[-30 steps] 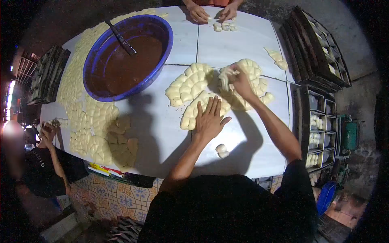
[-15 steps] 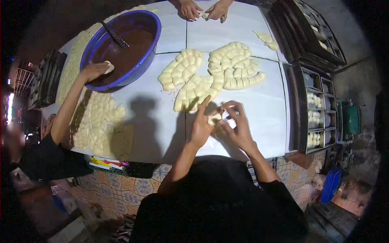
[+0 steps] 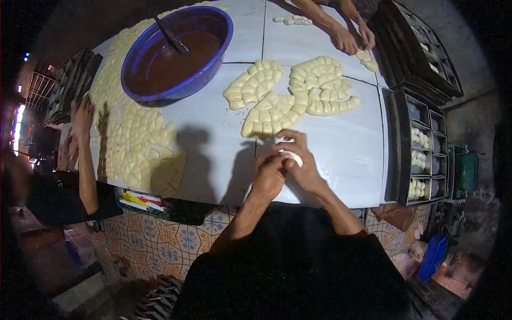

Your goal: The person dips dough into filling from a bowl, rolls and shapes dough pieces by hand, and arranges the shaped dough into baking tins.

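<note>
My left hand (image 3: pixel 268 178) and my right hand (image 3: pixel 304 173) are together above the near part of the white table (image 3: pixel 341 160). Both have their fingers curled round a small pale dough piece (image 3: pixel 292 157), partly hidden by them. Just beyond lie flattened dough pieces (image 3: pixel 273 113), pressed edge to edge in a patch. Two more groups of dough pieces, one at the left (image 3: pixel 253 85) and one at the right (image 3: pixel 320 77), lie farther back.
A blue basin (image 3: pixel 205 74) holds brown filling and a dark-handled utensil (image 3: pixel 170 34). More dough (image 3: pixel 138 138) covers the table's left side. A co-worker's hand (image 3: pixel 81 120) is there; another person's hands (image 3: pixel 352 40) reach dough (image 3: pixel 367 60). Trays (image 3: pixel 401 144) line the right edge.
My hands have come closer together and closed round the dough piece. The left co-worker's hand has left the basin. The far person's hands have moved right, leaving a small dough row behind.
</note>
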The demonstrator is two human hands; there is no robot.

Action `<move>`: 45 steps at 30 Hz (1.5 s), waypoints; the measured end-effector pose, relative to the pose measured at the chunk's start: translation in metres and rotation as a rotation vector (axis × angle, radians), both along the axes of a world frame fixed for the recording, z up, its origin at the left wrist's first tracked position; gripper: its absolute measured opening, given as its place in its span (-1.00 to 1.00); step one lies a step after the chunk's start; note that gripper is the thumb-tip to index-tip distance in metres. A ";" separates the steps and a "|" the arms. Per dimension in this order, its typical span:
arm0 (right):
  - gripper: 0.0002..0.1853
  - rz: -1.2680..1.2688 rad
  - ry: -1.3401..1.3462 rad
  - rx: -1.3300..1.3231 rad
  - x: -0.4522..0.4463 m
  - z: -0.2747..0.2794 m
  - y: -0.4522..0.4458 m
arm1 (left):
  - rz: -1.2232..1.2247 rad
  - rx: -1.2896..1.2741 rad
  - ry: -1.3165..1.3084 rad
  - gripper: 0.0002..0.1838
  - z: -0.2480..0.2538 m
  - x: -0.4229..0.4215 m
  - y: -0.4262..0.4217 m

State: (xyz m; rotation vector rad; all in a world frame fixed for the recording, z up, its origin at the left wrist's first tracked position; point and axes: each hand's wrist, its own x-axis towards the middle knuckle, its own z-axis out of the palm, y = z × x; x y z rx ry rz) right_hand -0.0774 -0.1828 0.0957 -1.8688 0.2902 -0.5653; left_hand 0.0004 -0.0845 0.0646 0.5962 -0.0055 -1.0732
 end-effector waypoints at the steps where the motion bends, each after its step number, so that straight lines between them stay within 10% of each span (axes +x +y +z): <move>1: -0.42 0.002 0.016 0.006 0.003 -0.010 0.001 | -0.032 -0.043 0.237 -0.80 0.013 0.004 0.002; 6: 0.15 0.210 -0.056 0.824 0.020 -0.026 -0.013 | -0.221 -0.479 0.337 0.32 0.041 0.045 -0.016; 9: 0.42 0.119 -0.034 0.786 0.042 -0.013 -0.012 | -0.132 -0.288 -0.130 0.19 0.051 0.141 -0.045; 14: 0.01 0.155 -0.215 0.811 0.048 -0.039 -0.028 | 0.239 0.892 -1.516 -0.02 0.046 0.349 -0.105; 16: -0.10 0.114 -0.180 0.833 0.048 -0.041 -0.035 | 0.072 1.044 -1.559 -0.03 -0.011 0.398 -0.126; 20: -0.16 -0.003 -0.151 0.793 0.046 -0.058 -0.044 | -0.305 1.204 -1.080 -0.17 0.048 0.340 -0.119; 24: -0.25 -0.129 -0.171 0.921 0.056 -0.052 -0.039 | 0.469 1.022 -1.915 -0.48 0.056 0.253 -0.102; 26: -0.30 -0.056 -0.225 1.282 0.062 -0.035 -0.041 | 0.238 0.516 -0.693 -0.33 0.088 0.168 -0.083; 29: -0.69 -0.011 -0.188 1.425 0.052 -0.061 -0.032 | -0.144 0.289 -0.184 -0.12 0.055 0.106 -0.059; 32: -0.78 -0.387 0.010 1.015 0.036 -0.026 -0.019 | 0.001 0.453 -0.234 -0.35 0.040 0.067 -0.038; 36: -0.61 -0.263 0.054 -0.253 -0.003 -0.025 -0.008 | -0.168 0.407 -0.514 -0.51 0.025 0.036 -0.015; 38: -0.53 -0.147 0.116 -0.288 -0.021 -0.020 -0.010 | -0.083 0.422 -0.920 -0.58 0.023 0.022 -0.011; 44: -0.78 -0.236 -0.005 0.321 -0.046 -0.006 -0.007 | -0.202 0.322 -0.882 -0.79 0.008 0.001 -0.002; 45: -0.76 -0.165 -0.054 -0.001 -0.048 -0.014 -0.005 | -0.213 0.366 -0.846 -0.78 0.010 -0.003 -0.002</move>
